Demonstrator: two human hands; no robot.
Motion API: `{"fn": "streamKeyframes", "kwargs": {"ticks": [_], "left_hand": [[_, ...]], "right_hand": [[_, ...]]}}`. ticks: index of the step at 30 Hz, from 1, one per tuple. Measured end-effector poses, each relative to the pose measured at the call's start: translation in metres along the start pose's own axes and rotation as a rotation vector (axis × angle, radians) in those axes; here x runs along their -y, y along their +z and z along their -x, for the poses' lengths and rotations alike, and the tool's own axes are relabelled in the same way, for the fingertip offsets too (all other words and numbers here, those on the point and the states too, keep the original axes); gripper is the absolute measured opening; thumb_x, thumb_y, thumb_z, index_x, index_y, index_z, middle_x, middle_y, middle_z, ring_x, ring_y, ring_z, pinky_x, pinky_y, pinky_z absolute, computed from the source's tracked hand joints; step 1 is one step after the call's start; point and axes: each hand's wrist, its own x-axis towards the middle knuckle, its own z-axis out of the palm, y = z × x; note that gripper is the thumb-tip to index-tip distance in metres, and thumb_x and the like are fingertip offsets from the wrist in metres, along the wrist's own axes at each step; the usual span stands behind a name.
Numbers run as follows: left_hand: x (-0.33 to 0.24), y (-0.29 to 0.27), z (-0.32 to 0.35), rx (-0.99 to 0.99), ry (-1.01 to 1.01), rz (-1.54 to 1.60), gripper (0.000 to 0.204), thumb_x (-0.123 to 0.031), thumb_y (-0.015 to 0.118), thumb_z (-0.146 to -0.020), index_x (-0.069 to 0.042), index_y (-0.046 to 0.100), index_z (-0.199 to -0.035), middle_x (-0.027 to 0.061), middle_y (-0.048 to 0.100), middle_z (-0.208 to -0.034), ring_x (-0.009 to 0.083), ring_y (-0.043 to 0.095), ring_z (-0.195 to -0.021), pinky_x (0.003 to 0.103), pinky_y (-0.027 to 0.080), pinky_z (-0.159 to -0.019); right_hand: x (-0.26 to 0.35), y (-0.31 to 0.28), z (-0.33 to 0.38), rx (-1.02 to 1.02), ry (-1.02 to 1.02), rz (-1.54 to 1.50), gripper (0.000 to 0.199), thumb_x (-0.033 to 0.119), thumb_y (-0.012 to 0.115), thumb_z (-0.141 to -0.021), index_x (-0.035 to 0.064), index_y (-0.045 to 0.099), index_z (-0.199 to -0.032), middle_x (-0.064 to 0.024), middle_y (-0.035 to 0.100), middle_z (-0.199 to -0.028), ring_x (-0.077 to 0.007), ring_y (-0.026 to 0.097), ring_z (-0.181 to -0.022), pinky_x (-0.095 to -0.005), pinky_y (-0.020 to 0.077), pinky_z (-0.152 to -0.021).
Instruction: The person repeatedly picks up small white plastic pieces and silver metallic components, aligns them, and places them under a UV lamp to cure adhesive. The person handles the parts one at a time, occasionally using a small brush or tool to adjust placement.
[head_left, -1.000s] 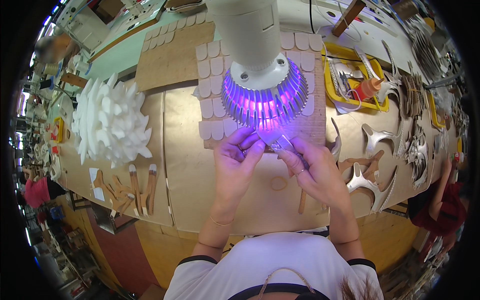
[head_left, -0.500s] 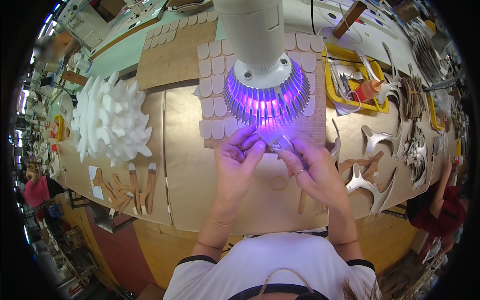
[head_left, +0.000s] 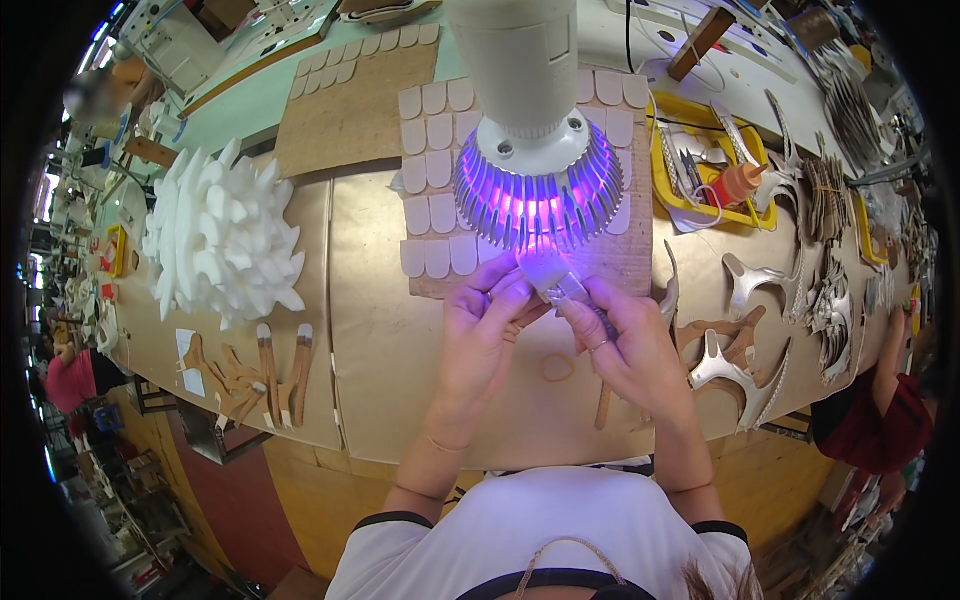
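Under a lit violet lamp (head_left: 540,190) with a finned metal rim, both my hands work close together. My left hand (head_left: 482,320) is closed, its thumb and fingers pinching a small pale tab (head_left: 542,266) that glows purple in the light. My right hand (head_left: 630,335) is closed round a silver strap piece (head_left: 566,289), which meets the tab between my fingertips. How the two are joined is hard to make out. Beneath the lamp lies a brown board (head_left: 635,270) carrying rows of pale rounded tabs (head_left: 440,215).
A white foam stack (head_left: 225,240) and brown strap pieces (head_left: 270,375) lie left. To the right are a yellow tray (head_left: 665,185) holding an orange-red bottle (head_left: 735,185), and silver strap cutouts (head_left: 725,375). A tan rubber band (head_left: 557,367) lies near my hands. Other people work at both sides.
My left hand has shifted slightly right and its fingers have curled in closer to the tab. The right hand keeps nearly the same place. The lamp appears slightly further right in the picture.
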Motion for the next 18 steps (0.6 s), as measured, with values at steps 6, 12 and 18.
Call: {"fn": "streamKeyframes", "kwargs": {"ticks": [6,12,18], "left_hand": [[-0.0013,0.0016,0.0017,-0.017,0.09,-0.173,0.031,0.001,0.056,-0.092,0.008,0.057,-0.122,0.0179,0.067,-0.112,0.025,0.068,-0.102,0.039,0.056,-0.094],[-0.0019,0.0005,0.0032,-0.002,0.179,-0.328,0.033,0.001,0.055,-0.092,0.009,0.055,-0.125,0.0176,0.066,-0.114,0.0225,0.067,-0.104,0.038,0.056,-0.093],[0.0031,0.0032,0.0058,0.043,0.199,-0.254,0.032,-0.001,0.054,-0.095,0.004,0.055,-0.126,0.0139,0.064,-0.118,0.0211,0.066,-0.105,0.037,0.055,-0.093]], "right_hand": [[-0.0002,-0.0025,0.0011,0.025,0.018,0.01,0.022,0.02,0.057,-0.099,-0.0001,0.062,-0.091,-0.0062,0.057,-0.061,-0.0138,0.054,-0.055,-0.0301,0.0423,-0.053],[0.0033,-0.0052,0.0032,0.081,0.092,-0.145,0.022,0.019,0.056,-0.099,0.0005,0.061,-0.089,-0.0021,0.054,-0.06,-0.0086,0.05,-0.055,-0.027,0.0395,-0.051],[0.0054,-0.005,0.0038,0.086,0.103,-0.202,0.024,0.021,0.054,-0.101,0.0007,0.061,-0.09,-0.0001,0.053,-0.06,-0.0068,0.048,-0.056,-0.0258,0.0382,-0.051]]}}
